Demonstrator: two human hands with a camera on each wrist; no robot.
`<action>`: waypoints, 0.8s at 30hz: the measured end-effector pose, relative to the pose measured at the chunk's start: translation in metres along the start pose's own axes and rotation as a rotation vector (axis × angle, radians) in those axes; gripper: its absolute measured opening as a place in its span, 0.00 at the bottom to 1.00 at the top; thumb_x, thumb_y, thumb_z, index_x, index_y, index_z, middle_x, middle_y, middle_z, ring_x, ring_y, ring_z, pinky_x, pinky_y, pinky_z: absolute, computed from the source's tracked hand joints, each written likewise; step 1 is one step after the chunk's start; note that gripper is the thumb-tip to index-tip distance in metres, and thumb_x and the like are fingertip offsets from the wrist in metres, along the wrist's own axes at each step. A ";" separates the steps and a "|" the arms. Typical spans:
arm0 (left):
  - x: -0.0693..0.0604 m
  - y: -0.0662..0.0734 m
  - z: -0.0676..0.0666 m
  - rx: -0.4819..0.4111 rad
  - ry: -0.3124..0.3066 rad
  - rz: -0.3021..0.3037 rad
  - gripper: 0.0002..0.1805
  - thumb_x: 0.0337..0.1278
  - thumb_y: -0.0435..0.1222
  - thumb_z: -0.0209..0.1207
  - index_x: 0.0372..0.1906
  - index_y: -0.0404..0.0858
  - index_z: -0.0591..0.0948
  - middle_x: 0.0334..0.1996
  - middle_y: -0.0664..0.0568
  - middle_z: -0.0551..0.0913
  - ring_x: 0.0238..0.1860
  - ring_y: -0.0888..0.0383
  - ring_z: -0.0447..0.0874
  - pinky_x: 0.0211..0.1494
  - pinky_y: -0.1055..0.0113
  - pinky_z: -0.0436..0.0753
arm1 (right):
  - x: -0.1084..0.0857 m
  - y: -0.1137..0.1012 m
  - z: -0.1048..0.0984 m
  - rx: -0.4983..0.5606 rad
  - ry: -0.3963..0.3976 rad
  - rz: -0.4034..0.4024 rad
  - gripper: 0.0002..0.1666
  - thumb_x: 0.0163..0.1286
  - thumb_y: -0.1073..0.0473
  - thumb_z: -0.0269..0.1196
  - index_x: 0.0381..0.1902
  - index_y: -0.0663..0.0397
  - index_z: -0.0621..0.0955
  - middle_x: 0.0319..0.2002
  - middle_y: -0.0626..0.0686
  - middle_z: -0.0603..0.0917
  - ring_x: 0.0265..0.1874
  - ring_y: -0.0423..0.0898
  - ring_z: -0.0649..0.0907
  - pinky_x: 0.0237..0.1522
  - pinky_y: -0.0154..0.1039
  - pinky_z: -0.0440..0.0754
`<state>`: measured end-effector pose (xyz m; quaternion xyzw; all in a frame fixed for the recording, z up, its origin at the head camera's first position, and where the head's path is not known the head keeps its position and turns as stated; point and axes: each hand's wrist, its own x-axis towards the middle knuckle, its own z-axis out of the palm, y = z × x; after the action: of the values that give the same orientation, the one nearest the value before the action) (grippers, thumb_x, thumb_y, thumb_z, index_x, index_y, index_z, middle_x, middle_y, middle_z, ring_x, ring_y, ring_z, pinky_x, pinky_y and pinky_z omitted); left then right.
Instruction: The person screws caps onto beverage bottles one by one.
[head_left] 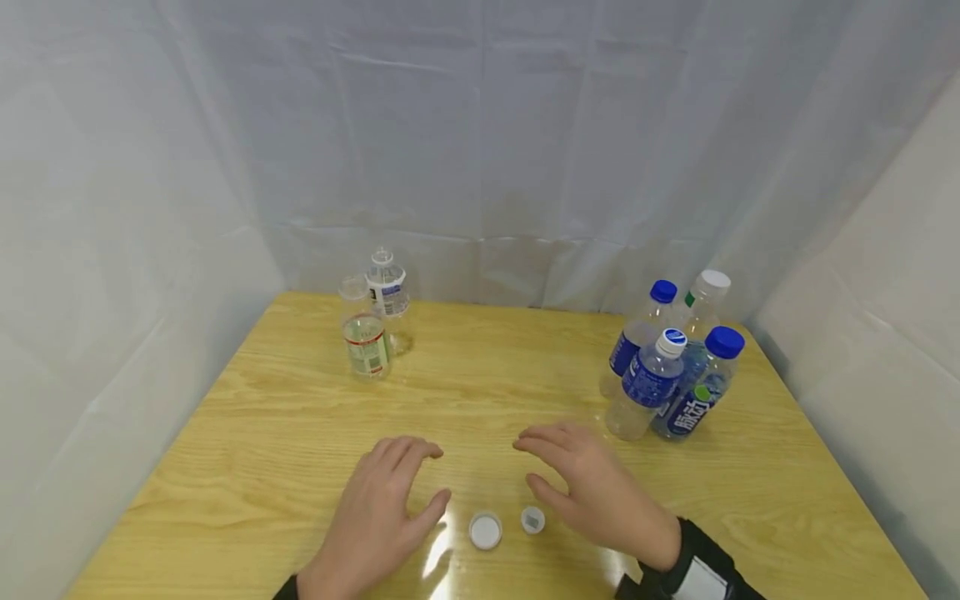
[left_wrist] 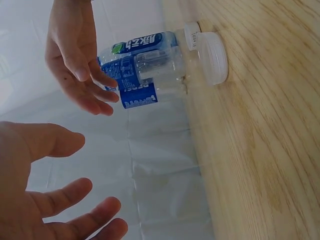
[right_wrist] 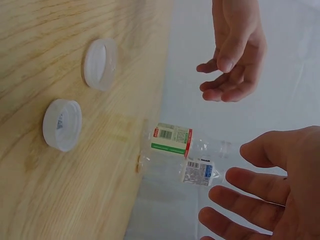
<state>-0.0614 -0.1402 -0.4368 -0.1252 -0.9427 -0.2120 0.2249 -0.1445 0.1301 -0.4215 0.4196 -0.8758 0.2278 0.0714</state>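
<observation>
Two white caps lie on the wooden table near its front: a larger cap (head_left: 485, 531) and, to its right, a smaller cap (head_left: 532, 520). My left hand (head_left: 382, 508) hovers left of the larger cap, fingers relaxed and apart, holding nothing. On the other side my right hand (head_left: 592, 492) is raised beside the smaller cap, also empty with loosely bent fingers. In the right wrist view the smaller cap (right_wrist: 62, 125) shows its hollow inside. The left wrist view has the larger cap (left_wrist: 213, 58) partly in front of the smaller one (left_wrist: 192, 35).
Two bottles without caps, one with a green label (head_left: 367, 346) and one with a white label (head_left: 388, 296), stand at the back left. Several capped bottles, among them a blue-capped one (head_left: 693, 408), stand grouped at the right. Pale sheets hang behind and beside the table (head_left: 480, 367).
</observation>
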 end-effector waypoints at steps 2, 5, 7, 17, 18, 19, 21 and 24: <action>0.002 -0.001 -0.001 0.002 0.019 -0.002 0.22 0.47 0.44 0.75 0.48 0.45 0.82 0.46 0.57 0.83 0.50 0.58 0.79 0.50 0.57 0.80 | 0.000 -0.001 0.003 0.005 -0.010 0.005 0.23 0.68 0.52 0.68 0.60 0.40 0.81 0.60 0.44 0.82 0.59 0.42 0.80 0.60 0.46 0.81; 0.006 -0.004 -0.003 0.002 0.051 -0.006 0.21 0.47 0.43 0.74 0.48 0.45 0.82 0.45 0.55 0.84 0.50 0.56 0.80 0.49 0.57 0.78 | -0.001 -0.003 0.007 0.009 -0.022 0.015 0.23 0.68 0.51 0.67 0.61 0.39 0.81 0.60 0.44 0.82 0.60 0.42 0.79 0.60 0.46 0.81; 0.008 -0.006 -0.004 0.010 0.068 -0.006 0.21 0.47 0.42 0.74 0.47 0.44 0.82 0.45 0.55 0.85 0.49 0.55 0.80 0.49 0.56 0.77 | -0.001 -0.003 0.008 0.010 -0.033 0.025 0.23 0.69 0.50 0.67 0.61 0.39 0.81 0.61 0.43 0.82 0.60 0.41 0.79 0.61 0.46 0.81; 0.034 -0.030 -0.019 0.043 0.224 -0.041 0.20 0.49 0.37 0.71 0.49 0.39 0.82 0.45 0.46 0.85 0.47 0.46 0.82 0.48 0.50 0.72 | -0.004 -0.003 0.014 0.067 -0.108 0.053 0.23 0.70 0.49 0.65 0.62 0.41 0.80 0.62 0.44 0.81 0.59 0.42 0.79 0.59 0.47 0.81; 0.037 -0.033 -0.021 0.046 0.243 -0.048 0.21 0.49 0.37 0.71 0.49 0.38 0.81 0.45 0.45 0.85 0.46 0.45 0.82 0.47 0.50 0.72 | -0.004 -0.003 0.015 0.068 -0.110 0.051 0.23 0.70 0.49 0.65 0.62 0.41 0.80 0.62 0.44 0.81 0.60 0.42 0.79 0.60 0.47 0.81; 0.041 -0.037 -0.023 0.051 0.258 -0.059 0.21 0.49 0.37 0.70 0.50 0.37 0.81 0.45 0.44 0.85 0.46 0.44 0.82 0.46 0.50 0.72 | -0.005 -0.003 0.016 0.067 -0.111 0.047 0.23 0.70 0.49 0.65 0.62 0.41 0.80 0.62 0.44 0.81 0.60 0.42 0.79 0.60 0.47 0.81; 0.048 -0.045 -0.025 0.062 0.282 -0.078 0.21 0.49 0.37 0.70 0.50 0.35 0.81 0.45 0.42 0.85 0.45 0.42 0.81 0.44 0.49 0.73 | -0.005 -0.003 0.018 0.063 -0.111 0.032 0.23 0.70 0.50 0.66 0.61 0.42 0.80 0.61 0.45 0.81 0.59 0.43 0.79 0.60 0.48 0.81; 0.058 -0.057 -0.028 0.081 0.303 -0.118 0.24 0.50 0.39 0.69 0.52 0.32 0.80 0.45 0.39 0.84 0.46 0.40 0.80 0.44 0.46 0.75 | -0.005 -0.002 0.021 0.055 -0.120 0.011 0.23 0.69 0.50 0.66 0.61 0.43 0.80 0.61 0.45 0.82 0.59 0.44 0.80 0.60 0.48 0.81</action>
<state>-0.1200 -0.1945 -0.4065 -0.0273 -0.9116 -0.2032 0.3563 -0.1382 0.1228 -0.4414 0.4295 -0.8741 0.2268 0.0059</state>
